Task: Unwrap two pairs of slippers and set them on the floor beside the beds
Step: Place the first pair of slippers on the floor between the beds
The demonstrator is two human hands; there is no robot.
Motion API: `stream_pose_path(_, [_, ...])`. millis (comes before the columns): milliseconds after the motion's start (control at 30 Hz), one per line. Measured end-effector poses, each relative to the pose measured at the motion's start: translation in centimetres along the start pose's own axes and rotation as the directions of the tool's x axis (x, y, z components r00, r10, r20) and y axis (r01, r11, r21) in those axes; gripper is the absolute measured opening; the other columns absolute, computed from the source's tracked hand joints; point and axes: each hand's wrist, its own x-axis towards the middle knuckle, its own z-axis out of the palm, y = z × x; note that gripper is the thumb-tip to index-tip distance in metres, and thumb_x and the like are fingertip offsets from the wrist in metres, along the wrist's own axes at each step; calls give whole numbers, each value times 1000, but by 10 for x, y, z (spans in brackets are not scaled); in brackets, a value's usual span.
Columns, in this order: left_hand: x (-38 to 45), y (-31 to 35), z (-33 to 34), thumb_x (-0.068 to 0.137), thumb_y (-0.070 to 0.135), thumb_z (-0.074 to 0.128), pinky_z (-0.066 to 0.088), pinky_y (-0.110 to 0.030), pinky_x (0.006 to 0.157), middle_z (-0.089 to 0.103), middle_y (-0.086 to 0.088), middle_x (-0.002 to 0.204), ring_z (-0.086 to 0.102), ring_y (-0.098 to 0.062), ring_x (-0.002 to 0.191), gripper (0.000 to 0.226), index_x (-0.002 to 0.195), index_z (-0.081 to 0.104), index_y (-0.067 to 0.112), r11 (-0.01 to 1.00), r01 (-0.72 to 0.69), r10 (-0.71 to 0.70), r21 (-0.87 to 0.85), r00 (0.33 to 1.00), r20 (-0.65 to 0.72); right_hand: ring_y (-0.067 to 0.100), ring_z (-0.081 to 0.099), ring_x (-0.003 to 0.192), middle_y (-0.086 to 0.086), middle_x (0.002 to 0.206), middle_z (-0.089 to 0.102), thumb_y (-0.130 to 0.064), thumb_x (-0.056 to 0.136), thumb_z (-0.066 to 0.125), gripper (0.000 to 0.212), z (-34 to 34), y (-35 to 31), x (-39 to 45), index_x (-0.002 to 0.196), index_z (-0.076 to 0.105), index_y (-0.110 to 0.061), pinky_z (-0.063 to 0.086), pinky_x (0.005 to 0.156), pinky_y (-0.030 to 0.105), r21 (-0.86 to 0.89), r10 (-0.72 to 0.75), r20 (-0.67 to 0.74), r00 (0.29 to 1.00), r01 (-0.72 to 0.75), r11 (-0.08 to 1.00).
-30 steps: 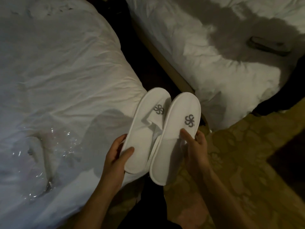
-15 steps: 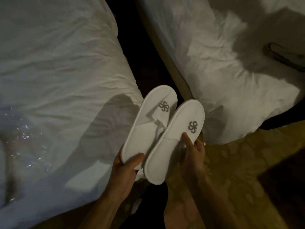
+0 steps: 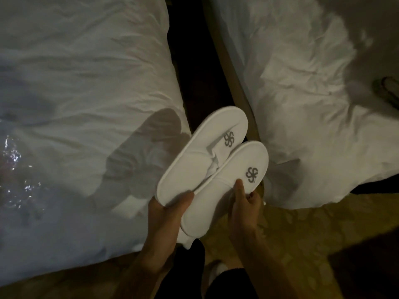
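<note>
Two white slippers with grey swirl logos are held side by side in the air above the gap between two beds. My left hand (image 3: pixel 170 214) grips the heel of the left slipper (image 3: pixel 194 162). My right hand (image 3: pixel 245 203) holds the right slipper (image 3: pixel 224 186), thumb on its upper near the logo. Toes point away from me, toward the upper right. Clear plastic wrapping (image 3: pixel 15 169) lies crumpled on the left bed (image 3: pixel 75 83).
The right bed (image 3: pixel 302 104) has a rumpled white duvet and a dark flat object (image 3: pixel 388 91) at the frame's right edge. A dark narrow gap (image 3: pixel 194 72) runs between the beds. Patterned yellowish carpet (image 3: pixel 313 244) lies below. My dark-clothed leg (image 3: pixel 194 277) is underneath.
The view has shifted left, so the wrapping slides toward the left edge. The slippers have tilted further to the right, and both hands keep their hold.
</note>
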Motion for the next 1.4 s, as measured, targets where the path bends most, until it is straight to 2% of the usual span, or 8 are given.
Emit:
stream_pose_path(133, [31,3,-6,72,10,83,57,-30,84,73,-2,112,71,-11,95,42,111,70,18,999,-50,50,4,997,-65,29,65,104,6,116,67,-23,84,74,49,-3,4,21,127,52,-13,56,71,37,-56,153,161,975,-146,988])
stream_pose_path(367, [60,10,-28,77,-4,76,57,-19,77,73,15,94,71,-1,88,35,104,71,19,955,-209,204,209,978,45,31,60,119,12,135,59,-38,68,85,108,-23,-40,93,152,17,-33,51,95,60,-289,-47,400,915,174,941])
stream_pose_path(500, [64,11,-43,79,-4,69,59,-18,68,78,11,92,73,-4,85,36,103,70,22,957,-180,137,229,972,189,24,65,115,-1,117,72,-49,72,79,97,-28,-67,131,150,25,-37,47,101,56,-403,-43,636,770,380,833])
stream_pose_path(600, [58,3,-38,81,-2,68,57,-14,60,78,16,91,73,-1,85,35,101,69,26,943,-183,115,278,963,244,14,73,98,-7,108,75,-51,77,74,58,-34,-61,142,130,56,-34,60,75,35,-383,17,713,701,369,847])
stream_pose_path(733, [58,-14,-24,82,0,66,57,-16,60,78,14,94,74,-2,84,36,103,68,29,940,-186,105,285,956,276,9,73,90,-11,101,75,-41,90,63,14,-60,-38,155,103,66,-36,60,67,28,-369,-10,654,756,331,868])
stream_pose_path(1067, [118,-70,77,79,47,67,57,-40,87,78,-8,90,72,-24,88,41,97,77,12,989,120,-137,92,967,214,24,67,102,2,104,70,-26,98,55,23,-118,-8,225,115,60,-11,56,87,41,-382,-212,332,919,336,861])
stream_pose_path(1233, [151,-118,120,89,39,62,58,-35,66,72,-9,80,71,-24,62,40,100,66,1,967,-54,-21,-249,957,-289,23,64,104,11,118,66,-29,95,59,25,-138,15,279,116,57,-16,52,95,42,-410,-184,111,977,213,887])
stream_pose_path(1400, [178,-153,142,90,35,57,51,-25,50,72,-8,73,68,-18,53,38,98,68,-1,961,-268,278,74,919,-279,21,66,100,-3,102,69,-34,91,62,4,-152,41,319,93,59,-32,53,95,47,-425,-154,25,988,150,893])
